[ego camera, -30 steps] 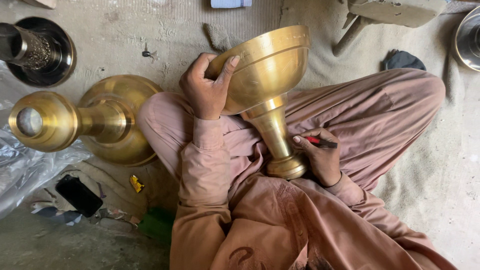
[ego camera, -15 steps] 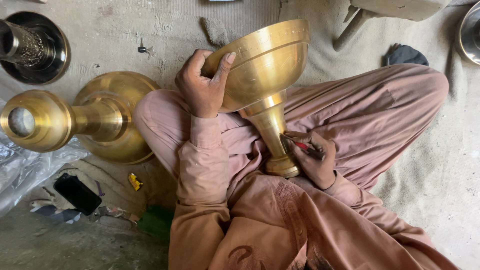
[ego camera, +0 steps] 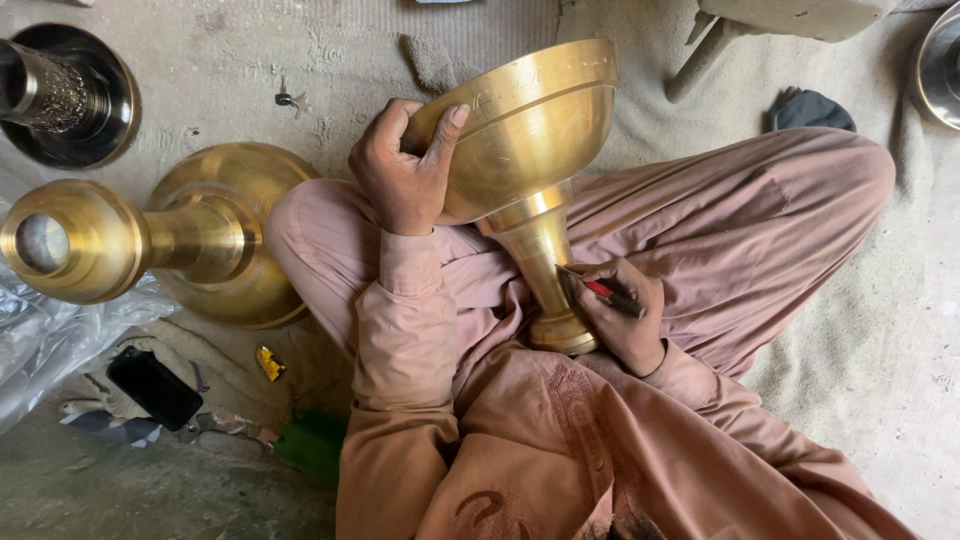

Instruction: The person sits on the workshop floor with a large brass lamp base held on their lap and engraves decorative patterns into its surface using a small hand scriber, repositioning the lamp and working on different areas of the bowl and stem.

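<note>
Gripping the rim of a golden brass goblet-shaped vessel tilted across the lap, left hand clenched over its bowl, right hand at the stem, grasping a red-and-black pen.

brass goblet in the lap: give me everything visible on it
The brass goblet looks like dull golden metal: a wide bowl with a banded rim, a flared collar beneath, a tapering stem and a small round foot. Faint lines are scratched on the bowl. It lies tilted, bowl away from the person and up to the right, foot down against the lap. The left hand grips the bowl's rim, thumb along its outside. The right hand, holding a red pen, rests against the lower stem, its tip at the metal.
</note>
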A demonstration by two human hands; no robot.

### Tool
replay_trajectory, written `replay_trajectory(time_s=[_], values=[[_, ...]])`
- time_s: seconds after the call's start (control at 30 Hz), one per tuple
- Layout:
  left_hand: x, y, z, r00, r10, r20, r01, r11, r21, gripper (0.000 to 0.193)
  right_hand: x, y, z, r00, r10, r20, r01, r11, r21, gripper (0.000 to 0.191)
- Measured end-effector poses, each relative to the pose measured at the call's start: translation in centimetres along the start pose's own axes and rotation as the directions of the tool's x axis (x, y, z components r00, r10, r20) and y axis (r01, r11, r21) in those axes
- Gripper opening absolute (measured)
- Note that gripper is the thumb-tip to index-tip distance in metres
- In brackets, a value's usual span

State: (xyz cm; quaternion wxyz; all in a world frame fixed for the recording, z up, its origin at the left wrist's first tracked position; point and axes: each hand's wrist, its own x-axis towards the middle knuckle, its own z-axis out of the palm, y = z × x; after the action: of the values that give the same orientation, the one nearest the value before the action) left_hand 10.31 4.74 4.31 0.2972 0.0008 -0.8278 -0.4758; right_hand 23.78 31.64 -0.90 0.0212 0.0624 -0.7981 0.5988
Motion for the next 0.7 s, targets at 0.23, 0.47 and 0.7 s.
replay_trajectory(time_s=[0.23, 0.47, 0.7], values=[[-0.1, -0.1, 0.1, 1.0, -0.003, 0.001, 0.003, 1.0, -0.004, 0.04, 0.0, 0.6, -0.5, 0.998, 0.039, 0.043, -0.04, 0.999, 0.029, 0.008], [0.0, 0.2, 0.2, 1.0, 0.01, -0.013, -0.01, 1.0, 0.008, 0.041, 0.0, 0.6, -0.5, 0.999, 0.033, 0.022, -0.032, 0.998, -0.059, 0.013], [-0.1, 0.6, 0.1, 1.0, -0.003, -0.026, 0.002, 1.0, -0.002, 0.039, 0.0, 0.0, -1.3, 0.988, 0.058, 0.141, -0.048, 0.996, -0.075, 0.01]])
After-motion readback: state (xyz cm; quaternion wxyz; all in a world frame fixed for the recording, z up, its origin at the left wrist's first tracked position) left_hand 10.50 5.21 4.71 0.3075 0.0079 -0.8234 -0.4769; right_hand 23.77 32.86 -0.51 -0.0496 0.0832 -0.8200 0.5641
